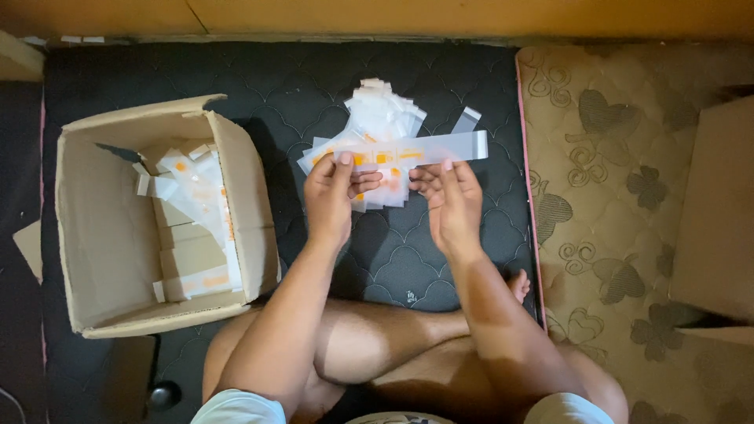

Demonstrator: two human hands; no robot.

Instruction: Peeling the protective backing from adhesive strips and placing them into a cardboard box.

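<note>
Fingers of the left hand (334, 196) and right hand (449, 198) pinch one long clear plastic sleeve (408, 151), held level above the pile of sleeves (382, 118) on the dark mattress (314, 86).

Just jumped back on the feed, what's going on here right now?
A person sits cross-legged on a dark quilted mat. Both hands hold one long clear plastic sleeve stretched level between them: the left hand pinches its left part, where orange marks show through, and the right hand grips it near the middle. Just beyond the hands lies a loose pile of similar clear sleeves. To the person's left stands an open cardboard box with more packed pieces inside.
</note>
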